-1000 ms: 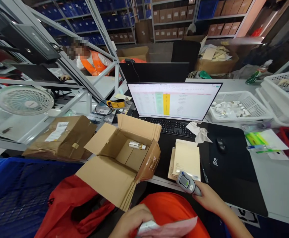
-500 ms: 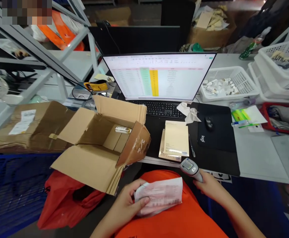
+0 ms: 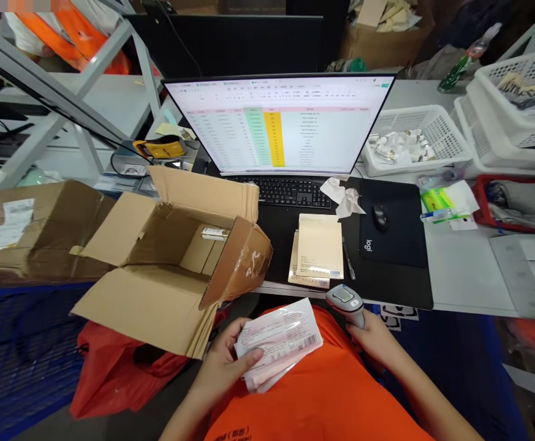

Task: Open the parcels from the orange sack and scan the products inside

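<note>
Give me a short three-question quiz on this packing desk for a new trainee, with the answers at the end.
1. What is the right hand holding?
2. True or false: a small white-and-gold tube lies inside the open brown cardboard box.
3. Fill in the gap: the left hand holds a flat, plastic-wrapped pink-and-white packet whose label carries a ____.

Key
1. A grey handheld barcode scanner
2. True
3. barcode
</note>
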A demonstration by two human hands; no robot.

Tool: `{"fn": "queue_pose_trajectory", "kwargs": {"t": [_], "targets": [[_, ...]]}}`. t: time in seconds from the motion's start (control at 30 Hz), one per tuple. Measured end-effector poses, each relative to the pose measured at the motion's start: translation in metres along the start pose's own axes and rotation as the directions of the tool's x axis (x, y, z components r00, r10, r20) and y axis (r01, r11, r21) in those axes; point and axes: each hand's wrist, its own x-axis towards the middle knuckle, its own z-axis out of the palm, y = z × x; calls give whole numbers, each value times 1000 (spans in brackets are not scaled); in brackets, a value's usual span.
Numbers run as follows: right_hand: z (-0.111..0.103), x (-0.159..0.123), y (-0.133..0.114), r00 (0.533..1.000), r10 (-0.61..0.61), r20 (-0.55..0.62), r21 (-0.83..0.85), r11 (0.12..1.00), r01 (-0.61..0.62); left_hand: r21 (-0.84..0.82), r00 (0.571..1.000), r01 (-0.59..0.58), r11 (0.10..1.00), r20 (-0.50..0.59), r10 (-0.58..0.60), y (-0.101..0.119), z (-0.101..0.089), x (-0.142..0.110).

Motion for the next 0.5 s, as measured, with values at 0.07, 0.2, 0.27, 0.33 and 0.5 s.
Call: {"fn": "queue_pose_trajectory", "kwargs": {"t": [0.07, 0.2, 0.27, 0.33, 0.5], "targets": [[-7, -6, -4, 998, 50, 25, 27, 998, -51, -32, 999, -11, 999, -40, 9, 0, 4, 5], [-28, -24, -17, 999, 54, 4, 97, 994, -54, -80, 987, -82, 993, -148, 70, 3, 22, 30], [-39, -35, -28, 999, 41, -15, 115, 993, -39, -84, 982, -134, 987, -146, 121, 8, 35, 52], [-48, -44, -40, 999, 23, -46, 143, 990, -16, -88, 976, -185, 979, -134, 172, 15, 49, 79], [-51, -48, -52, 993, 12, -118, 184, 983, 10, -89, 922, -325, 942, -251, 294, 29, 80, 146]]}}
